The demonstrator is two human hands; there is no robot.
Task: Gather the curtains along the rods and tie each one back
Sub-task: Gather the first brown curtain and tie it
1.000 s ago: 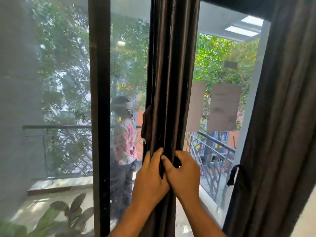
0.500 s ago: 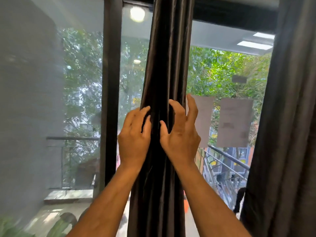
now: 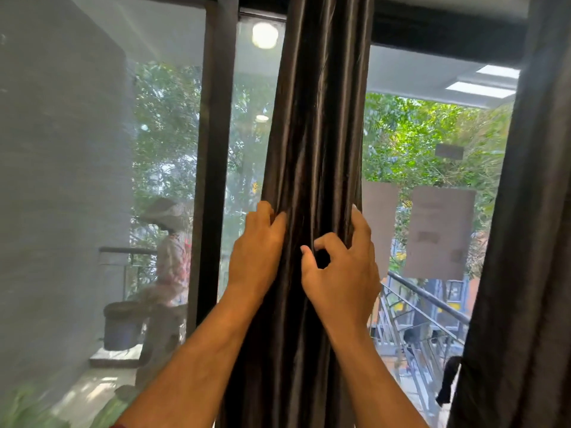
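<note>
Since half a second ago I see both hands spread wider across the gathered curtain (image 3: pixel 312 180) at frame centre. The left hand (image 3: pixel 256 251) curls round its left edge; the right hand (image 3: pixel 340 267) pinches folds on the right. Two papers (image 3: pixel 438 233) on the glass at right are unreadable.

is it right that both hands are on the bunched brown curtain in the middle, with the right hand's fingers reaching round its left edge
Not quite. In the head view both hands are on the bunched brown curtain, but the right hand reaches round its right edge; the left hand holds the left edge.
</note>
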